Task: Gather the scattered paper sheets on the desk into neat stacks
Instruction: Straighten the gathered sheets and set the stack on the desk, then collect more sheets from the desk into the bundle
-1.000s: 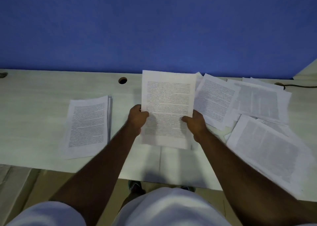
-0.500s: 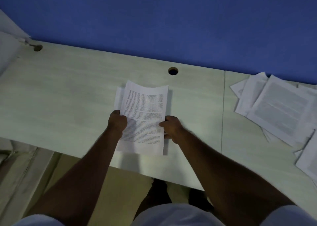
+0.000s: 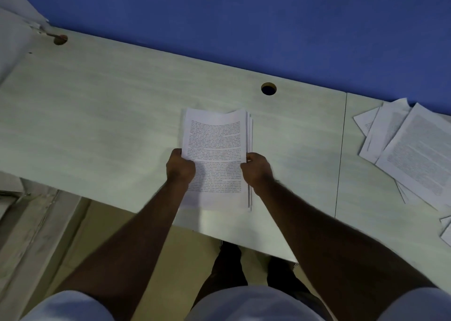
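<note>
The left hand and right hand each pinch a side edge of the white printed paper sheets about halfway down, thumbs on top, so both grips are clenched on the same bundle. It sits near the middle of the pale wood-grain surface, a little toward the near edge, over a neat stack whose edges peek out along the right side; whether the held sheets already rest flat on that stack or hang just above it is hard to tell from this angle.

To finish the step well, lower the near end first and keep the two grips level, so the far edge, which curls slightly upward, settles flat instead of folding. Line up the left and right edges with the layers beneath before letting go, then nudge the sides inward with straight fingers to square the pile.

The loose white printed pages lie fanned and overlapping at the far right, well apart from the stack, so most of the gathering remains. A round cable hole sits just beyond the stack's far edge; keep the paper short of it
</note>
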